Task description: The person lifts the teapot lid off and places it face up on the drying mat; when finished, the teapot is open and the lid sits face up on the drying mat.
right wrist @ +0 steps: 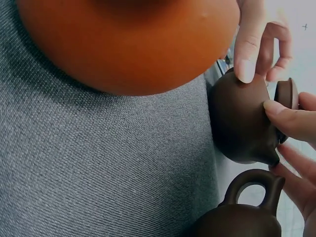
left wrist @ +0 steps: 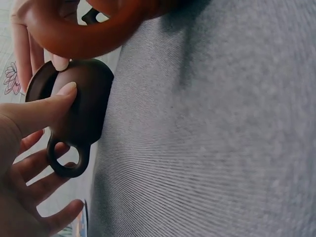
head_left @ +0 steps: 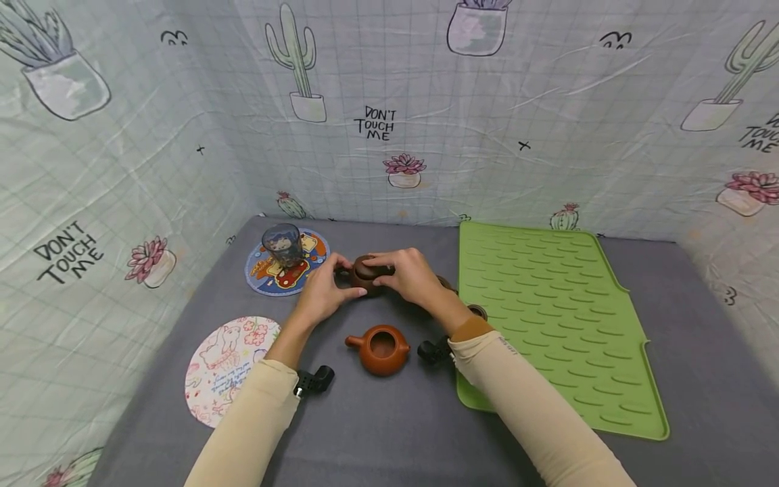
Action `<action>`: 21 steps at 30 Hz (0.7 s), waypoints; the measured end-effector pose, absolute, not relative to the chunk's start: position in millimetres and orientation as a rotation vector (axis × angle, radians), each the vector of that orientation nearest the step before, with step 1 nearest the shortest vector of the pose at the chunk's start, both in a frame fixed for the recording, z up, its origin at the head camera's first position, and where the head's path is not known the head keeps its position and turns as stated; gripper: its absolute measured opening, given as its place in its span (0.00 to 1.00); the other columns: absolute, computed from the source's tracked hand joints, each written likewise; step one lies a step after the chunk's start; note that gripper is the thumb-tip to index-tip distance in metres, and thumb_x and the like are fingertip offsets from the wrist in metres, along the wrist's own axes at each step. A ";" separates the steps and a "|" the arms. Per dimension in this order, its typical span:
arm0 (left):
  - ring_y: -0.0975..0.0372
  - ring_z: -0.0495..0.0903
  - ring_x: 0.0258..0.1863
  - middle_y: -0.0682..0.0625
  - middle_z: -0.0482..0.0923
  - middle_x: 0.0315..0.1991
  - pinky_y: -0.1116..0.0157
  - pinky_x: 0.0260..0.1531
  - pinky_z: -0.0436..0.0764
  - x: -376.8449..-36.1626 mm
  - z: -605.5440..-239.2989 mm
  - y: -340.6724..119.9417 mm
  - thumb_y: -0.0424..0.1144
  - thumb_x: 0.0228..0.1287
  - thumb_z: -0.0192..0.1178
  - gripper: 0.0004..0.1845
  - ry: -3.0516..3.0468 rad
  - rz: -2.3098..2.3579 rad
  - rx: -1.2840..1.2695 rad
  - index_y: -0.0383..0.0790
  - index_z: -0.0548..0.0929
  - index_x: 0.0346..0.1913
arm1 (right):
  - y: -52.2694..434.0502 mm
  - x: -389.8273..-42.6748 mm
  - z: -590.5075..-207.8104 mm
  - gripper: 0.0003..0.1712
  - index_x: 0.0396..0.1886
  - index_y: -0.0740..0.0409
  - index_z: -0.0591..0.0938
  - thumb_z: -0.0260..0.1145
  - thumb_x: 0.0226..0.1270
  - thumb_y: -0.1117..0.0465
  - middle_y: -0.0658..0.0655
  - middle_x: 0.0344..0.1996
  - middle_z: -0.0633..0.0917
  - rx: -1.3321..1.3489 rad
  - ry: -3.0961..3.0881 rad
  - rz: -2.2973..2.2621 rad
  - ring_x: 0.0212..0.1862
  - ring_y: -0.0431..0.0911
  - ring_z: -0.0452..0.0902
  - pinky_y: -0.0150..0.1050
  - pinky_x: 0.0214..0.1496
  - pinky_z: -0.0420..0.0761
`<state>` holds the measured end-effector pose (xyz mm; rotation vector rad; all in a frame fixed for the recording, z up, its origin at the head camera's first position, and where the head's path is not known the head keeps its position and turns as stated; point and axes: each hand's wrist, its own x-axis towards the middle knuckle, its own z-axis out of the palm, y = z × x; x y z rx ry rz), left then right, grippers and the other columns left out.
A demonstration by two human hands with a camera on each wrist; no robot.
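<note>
My left hand (head_left: pixel 324 289) grips a small dark brown teapot (right wrist: pixel 242 116), its thumb pressed on the side and the other fingers behind, near the loop handle (left wrist: pixel 69 168). The teapot stands on the grey cloth. At its top, my right hand (head_left: pixel 409 274) holds the round brown lid (right wrist: pixel 286 96), which sits tilted at the opening with a gap showing. The right thumb touches the teapot near its rim. Closer to me, between the forearms, stands an orange-brown teapot (head_left: pixel 382 362) without a lid. A second dark teapot (right wrist: pixel 242 219) shows its handle beside the spout of the first.
A clear glass (head_left: pixel 282 243) stands on a blue patterned round mat (head_left: pixel 262 277) at the back left. A pink and white round mat (head_left: pixel 207 379) lies before it. On the right is a green ridged mat (head_left: pixel 548 325), with a small round brown item (head_left: pixel 477 312) at its left edge.
</note>
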<state>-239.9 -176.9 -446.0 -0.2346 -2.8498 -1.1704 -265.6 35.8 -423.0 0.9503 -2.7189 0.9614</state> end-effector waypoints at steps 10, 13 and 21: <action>0.47 0.82 0.58 0.41 0.85 0.54 0.47 0.60 0.77 -241.7 -446.0 -177.7 0.38 0.57 0.77 0.21 -2.792 -1.207 -0.356 0.41 0.81 0.52 | 37.8 -266.2 -426.1 0.23 0.56 0.49 0.88 0.77 0.59 0.63 0.56 0.59 0.87 0.893 -2.665 1.102 0.53 0.52 0.88 0.42 0.46 0.89; 0.47 0.82 0.59 0.42 0.85 0.54 0.47 0.61 0.77 -242.3 -446.2 -177.4 0.38 0.58 0.76 0.20 -2.797 -1.183 -0.372 0.42 0.83 0.53 | 39.3 -265.8 -425.6 0.25 0.57 0.50 0.88 0.77 0.59 0.65 0.57 0.59 0.87 0.887 -2.659 1.126 0.56 0.52 0.87 0.46 0.55 0.88; 0.49 0.83 0.57 0.44 0.87 0.53 0.48 0.60 0.78 -244.2 -445.8 -177.2 0.40 0.57 0.76 0.19 -2.822 -1.121 -0.364 0.43 0.85 0.51 | 42.1 -261.4 -418.1 0.25 0.59 0.50 0.86 0.75 0.61 0.67 0.58 0.55 0.89 0.850 -2.585 1.237 0.52 0.50 0.89 0.40 0.52 0.88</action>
